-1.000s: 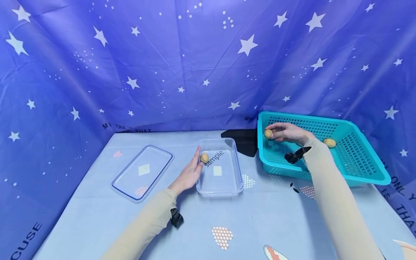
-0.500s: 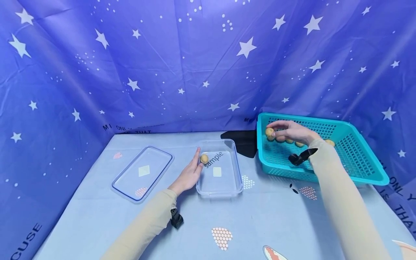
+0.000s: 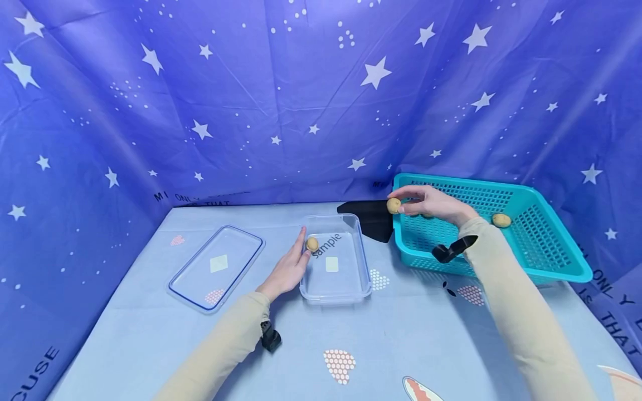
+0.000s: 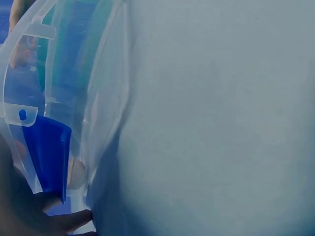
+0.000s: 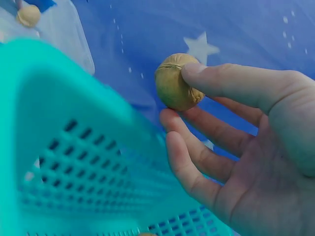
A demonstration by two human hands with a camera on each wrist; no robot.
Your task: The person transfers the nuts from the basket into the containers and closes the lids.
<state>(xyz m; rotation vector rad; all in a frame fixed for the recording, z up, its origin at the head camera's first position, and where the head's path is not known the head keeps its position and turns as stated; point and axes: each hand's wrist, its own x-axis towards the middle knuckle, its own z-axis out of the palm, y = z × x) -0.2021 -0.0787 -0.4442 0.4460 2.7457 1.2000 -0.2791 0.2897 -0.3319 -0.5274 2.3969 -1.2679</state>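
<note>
My right hand (image 3: 432, 205) pinches a tan walnut (image 3: 393, 206) between thumb and fingertips, just above the left rim of the teal basket (image 3: 562, 273). A seam shows on this walnut's shell (image 5: 174, 81) in the right wrist view. One walnut (image 3: 501, 220) lies in the basket to the right of the hand; whatever is beneath the hand is mostly hidden. At the left side of the clear plastic box (image 3: 346, 289), my left hand (image 3: 287, 268) rests with its fingers extended along the wall. Another walnut (image 3: 312, 244) lies inside the box, close to that hand.
A clear lid with a blue seal (image 3: 215, 267) lies flat to the left of the box. Between box and basket there is a black shape (image 3: 368, 220) by the back curtain. The blue starry curtain (image 3: 281, 100) closes off the table's back and sides.
My right hand has lifted the walnut and carried it left, from inside the basket to over its left rim. The left hand and the box have stayed in place.
</note>
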